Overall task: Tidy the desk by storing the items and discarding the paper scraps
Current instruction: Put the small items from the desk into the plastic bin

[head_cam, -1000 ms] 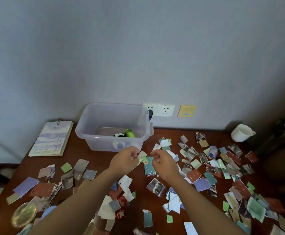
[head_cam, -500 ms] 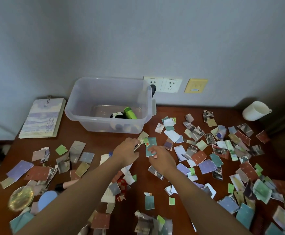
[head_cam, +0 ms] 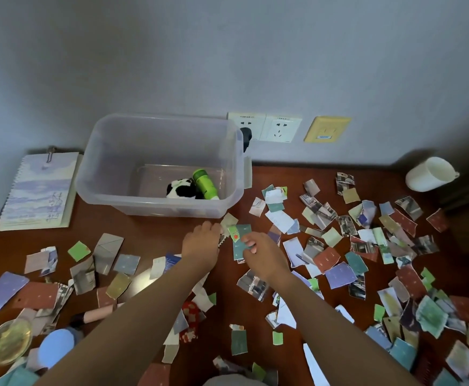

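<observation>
Torn paper scraps (head_cam: 336, 240) in many colours cover the brown desk (head_cam: 155, 232). A clear plastic bin (head_cam: 110, 162) stands at the back and holds a panda plush (head_cam: 180, 188) and a green bottle (head_cam: 204, 185). Just in front of the bin, my left hand (head_cam: 201, 242) grips a small pale beaded item (head_cam: 222, 242). Close beside it, my right hand (head_cam: 264, 253) has its fingers curled on a teal scrap (head_cam: 240, 246) that lies on the desk.
A spiral notebook (head_cam: 36, 190) lies left of the bin. A white cup (head_cam: 428, 174) lies tipped at the back right. Wall sockets (head_cam: 265, 126) sit behind the bin. A gold disc (head_cam: 9, 341), a blue round thing (head_cam: 57, 346) and a pink tube (head_cam: 99, 313) lie near left.
The view has tilted down and drawn closer to the desk. Both hands stay together in front of the bin, and the right fingers have settled on the teal scrap.
</observation>
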